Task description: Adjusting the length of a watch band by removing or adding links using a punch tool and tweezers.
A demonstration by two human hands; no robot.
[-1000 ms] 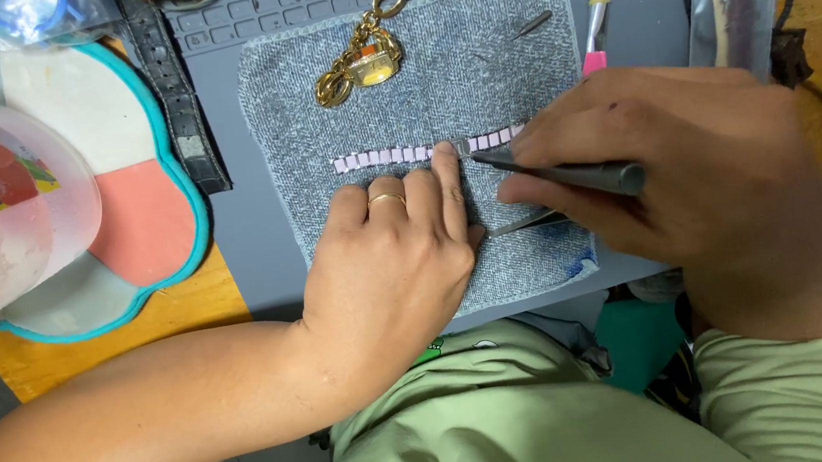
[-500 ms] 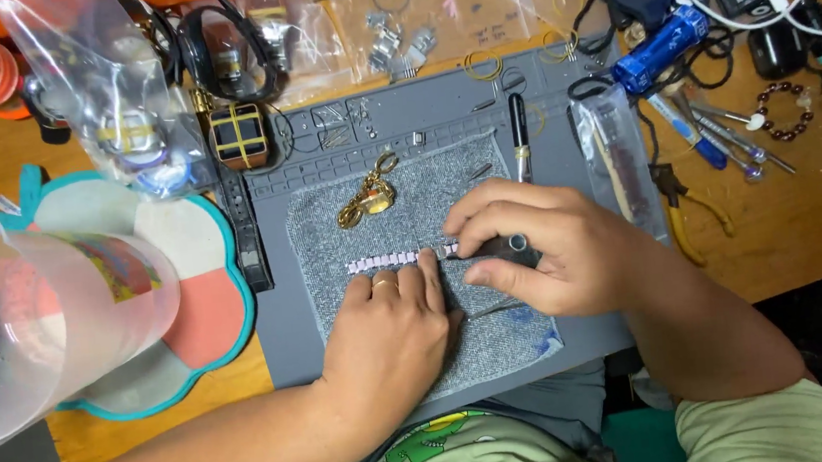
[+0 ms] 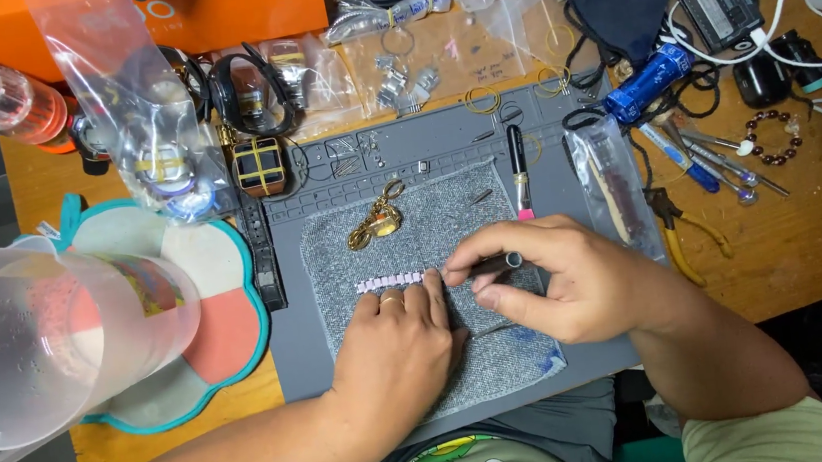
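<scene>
Your left hand [image 3: 394, 348] pins the pale bracelet strip [image 3: 391, 282] flat on the grey cloth [image 3: 430, 219] while your right hand [image 3: 562, 282] grips a dark tool [image 3: 495, 264], seemingly at its end link, needing steady pressure.

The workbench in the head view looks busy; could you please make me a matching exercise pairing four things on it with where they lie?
Things:
1. pink link strip
2. gold clasp
3. clear jug
4. blue cylinder

Places:
A. far right of the bench, beside the cables
B. under the left hand's fingertips
C. left edge, over the flower-shaped mat
D. top of the grey cloth, untouched

Pairs: 1-B, 2-D, 3-C, 4-A
</scene>
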